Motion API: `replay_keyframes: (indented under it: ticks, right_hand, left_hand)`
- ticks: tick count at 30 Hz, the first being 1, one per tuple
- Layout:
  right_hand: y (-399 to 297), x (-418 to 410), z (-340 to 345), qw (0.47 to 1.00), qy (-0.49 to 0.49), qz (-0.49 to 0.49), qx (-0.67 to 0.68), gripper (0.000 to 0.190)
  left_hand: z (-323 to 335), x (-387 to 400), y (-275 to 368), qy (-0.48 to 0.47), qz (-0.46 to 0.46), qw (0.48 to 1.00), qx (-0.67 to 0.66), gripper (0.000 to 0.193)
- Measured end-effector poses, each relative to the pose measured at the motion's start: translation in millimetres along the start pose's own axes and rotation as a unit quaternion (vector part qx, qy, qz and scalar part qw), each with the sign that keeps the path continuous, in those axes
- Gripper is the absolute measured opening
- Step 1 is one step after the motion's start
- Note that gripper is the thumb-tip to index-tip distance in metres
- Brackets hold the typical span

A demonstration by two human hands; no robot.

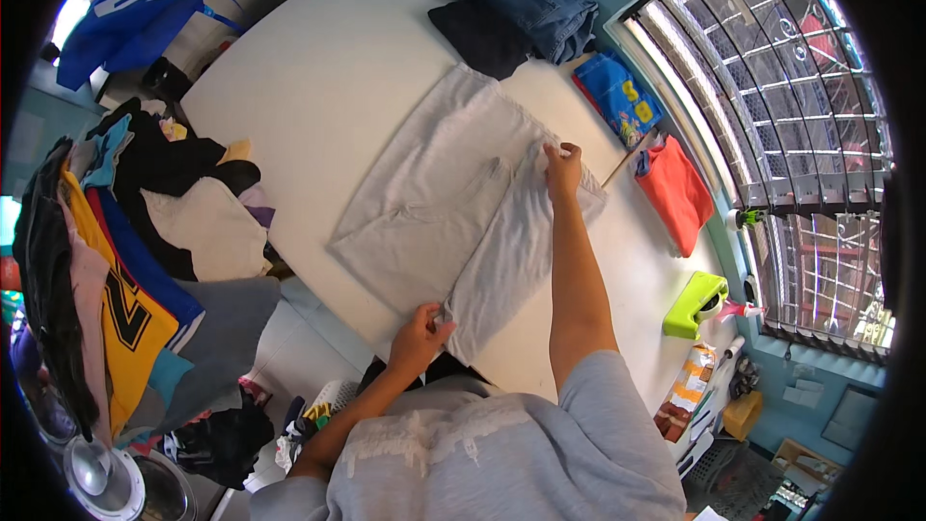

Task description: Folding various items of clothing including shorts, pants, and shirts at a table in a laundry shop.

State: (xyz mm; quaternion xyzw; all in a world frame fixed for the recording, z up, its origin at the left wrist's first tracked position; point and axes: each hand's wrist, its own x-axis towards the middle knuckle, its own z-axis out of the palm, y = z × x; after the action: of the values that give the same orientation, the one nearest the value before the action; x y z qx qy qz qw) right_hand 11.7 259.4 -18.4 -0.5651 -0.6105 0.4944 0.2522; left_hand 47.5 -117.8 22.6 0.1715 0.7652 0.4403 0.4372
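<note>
A light grey cloth garment, which looks like a pair of trousers or shorts, lies spread on the white table. One part of it is folded over along the side nearer my right arm. My left hand pinches the end of that folded part close to the table's front edge. Farther up, my right hand grips the cloth at the opposite end of the same part. Small creases run across the garment's middle.
Folded jeans, a black folded garment, a blue printed garment and red folded cloth line the window side. A green tape dispenser stands at right. Heaped clothes and a yellow jersey are left.
</note>
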Motion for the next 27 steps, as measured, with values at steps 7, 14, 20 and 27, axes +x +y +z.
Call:
replay_keyframes:
  ticks: [7,14,20,27]
  right_hand:
    - [-8.0,-1.8,6.5,0.927,0.06,-0.194,-0.316,0.032]
    - [-3.8,5.9,-4.2,0.946,0.072,-0.18,-0.262,0.017]
    - [-4.3,-2.5,-1.8,0.965,0.029,-0.14,-0.22,0.014]
    - [-58.9,-10.1,60.3,0.918,0.027,-0.304,-0.252,0.029]
  left_hand:
    - [-7.3,5.2,15.4,-0.017,0.019,0.992,0.124,0.025]
    - [-23.6,5.0,-15.4,-0.05,0.05,0.992,0.1,0.021]
    - [-25.2,7.5,-17.5,-0.063,0.06,0.993,0.085,0.024]
    - [-65.6,14.1,10.6,0.124,0.161,0.969,0.141,0.034]
